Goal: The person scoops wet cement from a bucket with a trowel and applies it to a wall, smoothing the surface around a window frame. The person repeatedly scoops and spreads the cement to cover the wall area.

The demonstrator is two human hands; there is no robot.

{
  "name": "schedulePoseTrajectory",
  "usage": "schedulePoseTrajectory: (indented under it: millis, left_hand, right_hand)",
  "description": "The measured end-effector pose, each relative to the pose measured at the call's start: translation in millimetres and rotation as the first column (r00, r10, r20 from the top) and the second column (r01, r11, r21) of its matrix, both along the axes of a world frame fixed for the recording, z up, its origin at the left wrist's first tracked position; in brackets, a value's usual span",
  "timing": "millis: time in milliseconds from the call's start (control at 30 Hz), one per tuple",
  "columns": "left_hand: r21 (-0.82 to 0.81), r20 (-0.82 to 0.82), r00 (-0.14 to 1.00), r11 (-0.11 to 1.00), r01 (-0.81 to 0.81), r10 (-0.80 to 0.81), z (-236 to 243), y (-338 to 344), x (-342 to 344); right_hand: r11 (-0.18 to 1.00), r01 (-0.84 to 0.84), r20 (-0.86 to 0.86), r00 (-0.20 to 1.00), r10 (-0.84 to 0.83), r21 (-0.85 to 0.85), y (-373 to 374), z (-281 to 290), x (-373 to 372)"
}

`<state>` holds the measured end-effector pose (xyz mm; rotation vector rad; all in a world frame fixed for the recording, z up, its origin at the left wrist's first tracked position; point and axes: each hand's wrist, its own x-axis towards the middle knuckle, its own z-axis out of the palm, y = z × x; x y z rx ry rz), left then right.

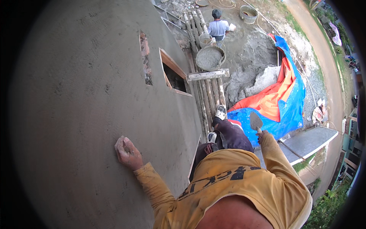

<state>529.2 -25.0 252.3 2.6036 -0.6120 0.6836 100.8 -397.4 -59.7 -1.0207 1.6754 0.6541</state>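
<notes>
My right hand (261,136) is closed around the handle of a trowel (256,120). The trowel's grey, mortar-smeared blade points away from me, out over the tarpaulin side. On the left, my left hand (129,153) is by the wet grey plastered wall (87,110), its fingers curled and coated with mortar. Whatever may be inside that curl is hidden. Ahead along the wall are a wood-framed opening (170,70) and a narrow slot of bare brick (145,57). A bucket of mortar (210,58) stands farther along the scaffold.
I stand high on a scaffold of poles (209,93), with a plank (208,74) lying across it. Below right are a blue and orange tarpaulin (244,116) and a grey slab-like roof (309,145). A person (218,27) in a cap is beyond the bucket, near another tub (248,14).
</notes>
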Motion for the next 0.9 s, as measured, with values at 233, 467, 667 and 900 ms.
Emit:
schedulePoseTrajectory:
  millis: [233,467,667,900]
  left_hand:
    - [-0.051,-0.08,0.987,0.988,-0.144,0.14,-4.5,-10.7,9.0]
    - [-0.031,-0.11,0.985,0.991,-0.134,0.13,3.8,-25.0,17.5]
    - [0.022,-0.045,0.997,0.997,-0.069,0.07,0.4,-17.1,16.8]
    - [0.244,0.061,0.989,0.959,-0.146,0.135,-10.3,-4.9,9.1]
  right_hand:
    - [0.957,-0.246,0.012,0.968,0.25,-0.155,-57.6,-4.9,92.1]
    - [0.883,-0.29,0.19,0.907,0.377,-0.37,-87.1,32.6,196.3]
    - [0.803,-0.251,0.266,0.854,0.446,-0.54,-93.9,67.5,273.3]
    - [0.426,-0.566,-0.083,0.664,0.743,-0.706,-155.2,-48.4,401.8]
